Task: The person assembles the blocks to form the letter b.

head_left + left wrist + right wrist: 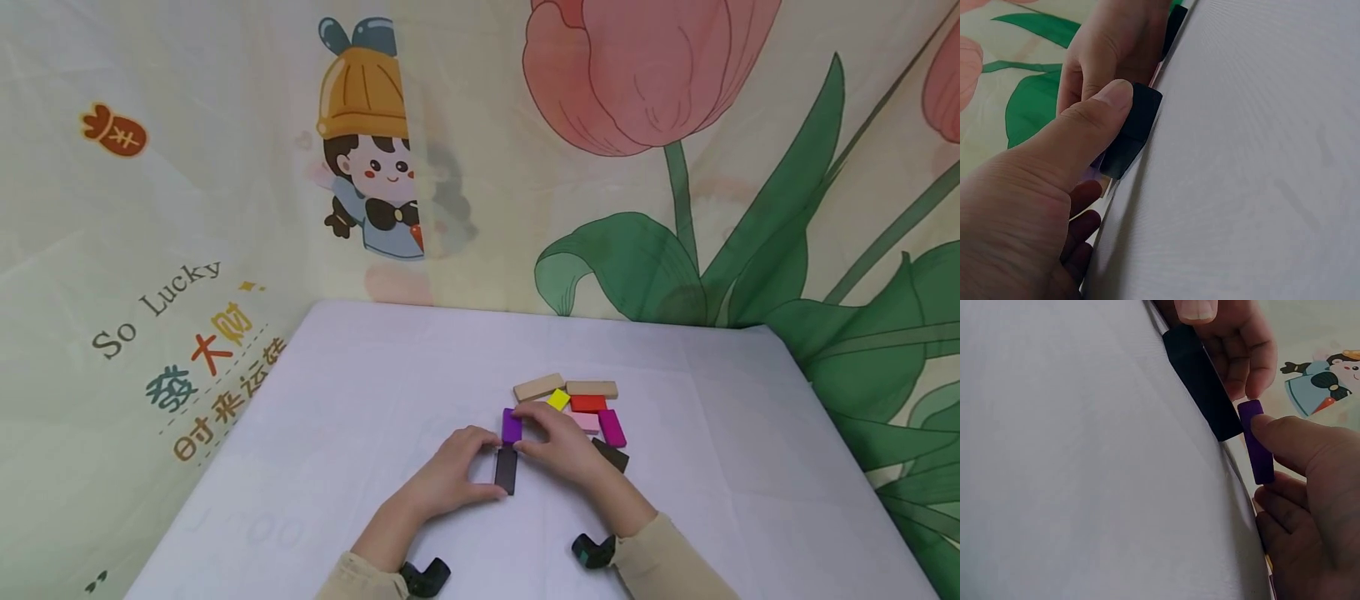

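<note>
On the white-covered table (pixel 360 400), a black block (pixel 506 472) lies end to end with a purple block (pixel 512 426). My left hand (pixel 491 467) pinches the black block (pixel 1138 122), thumb at its near end and fingers curled along its left side. My right hand (pixel 522 430) pinches the purple block (pixel 1257 444), with the thumb (pixel 1291 440) on its side and the fingers curled behind it. In the right wrist view the black block (pixel 1200 381) touches the purple one's end.
Just behind my right hand lies a cluster of blocks: two tan (pixel 537 387) (pixel 592 388), yellow (pixel 558 399), red (pixel 588 403), pink (pixel 587 422), magenta (pixel 612 427) and dark brown (pixel 611 455). Printed cloth walls (pixel 150 250) close in the table's left and back.
</note>
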